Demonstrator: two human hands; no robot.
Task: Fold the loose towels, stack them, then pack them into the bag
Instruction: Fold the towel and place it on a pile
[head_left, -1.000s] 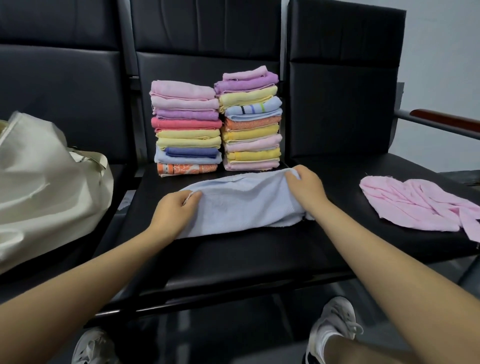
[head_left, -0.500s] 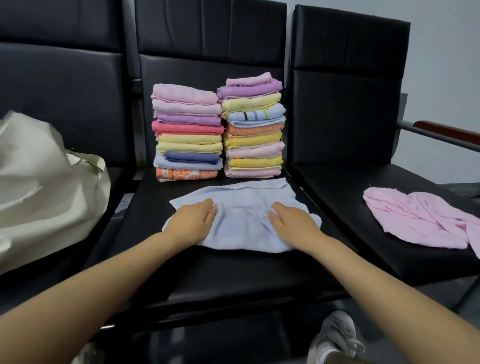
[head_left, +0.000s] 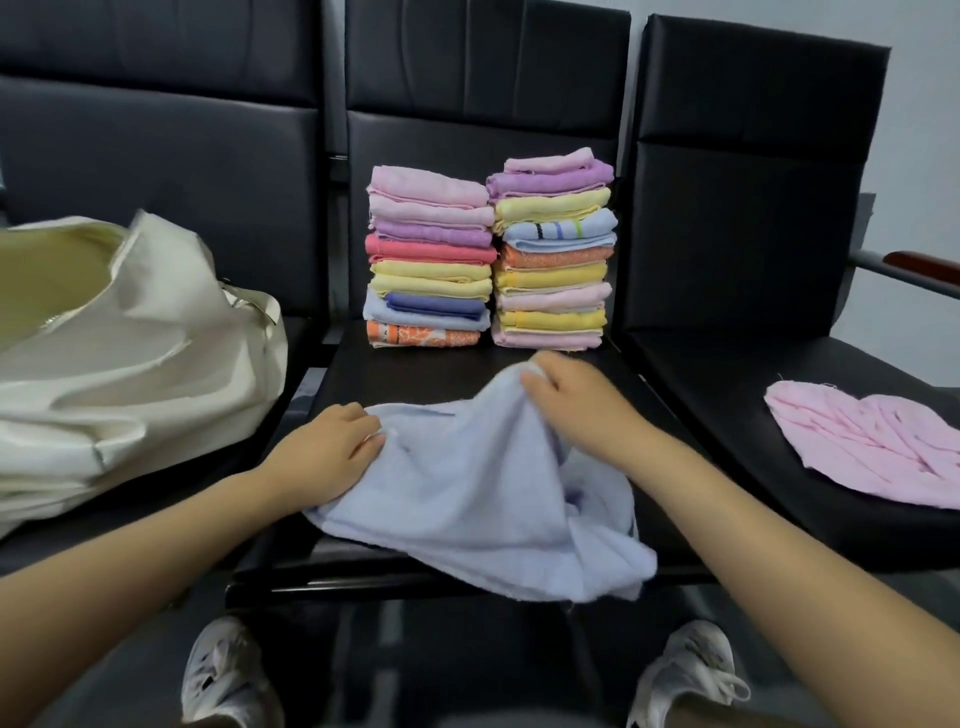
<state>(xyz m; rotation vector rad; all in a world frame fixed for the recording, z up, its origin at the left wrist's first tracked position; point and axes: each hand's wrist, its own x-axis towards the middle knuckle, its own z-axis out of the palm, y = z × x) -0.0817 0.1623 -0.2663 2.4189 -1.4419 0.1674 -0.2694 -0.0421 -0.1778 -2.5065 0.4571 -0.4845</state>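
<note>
Blue towel (head_left: 483, 499): lies loose and rumpled on the middle seat (head_left: 415, 379), at the front edge; its near right corner droops past the edge at 5 o'clock. Long axis runs from 10 o'clock to 4 o'clock. One corner is raised toward 12 o'clock.
Left hand (head_left: 324, 454): at 9 o'clock of the towel, palm down on its left edge, fingers (head_left: 363, 431) curled and grasping the cloth.
Right hand (head_left: 576, 400): at 1 o'clock of the towel, fingers (head_left: 540, 379) clenched on the raised corner, holding it above the seat.
Left stack (head_left: 431, 257): folded towels at the back of the middle seat, against the backrest, at 12 o'clock from the blue towel; pink on top, orange patterned at the bottom. Folded edges face the camera, long sides left to right.
Right stack (head_left: 553, 249): just beside the left stack, touching it or nearly so, slightly taller; pink and purple on top, pink at the bottom.
Pink towel (head_left: 872, 447): unfolded and creased, flat on the right seat (head_left: 727, 374), at 3 o'clock, well apart from the blue towel; long axis from 10 o'clock to 4 o'clock.
Bag (head_left: 119, 364): cream cloth, slumped on the left seat at 9 o'clock, mouth open toward 10 o'clock, a strap at its right side.
Shoes (head_left: 228, 675): white, on the floor at 6 o'clock, one on each side below the seat.
</note>
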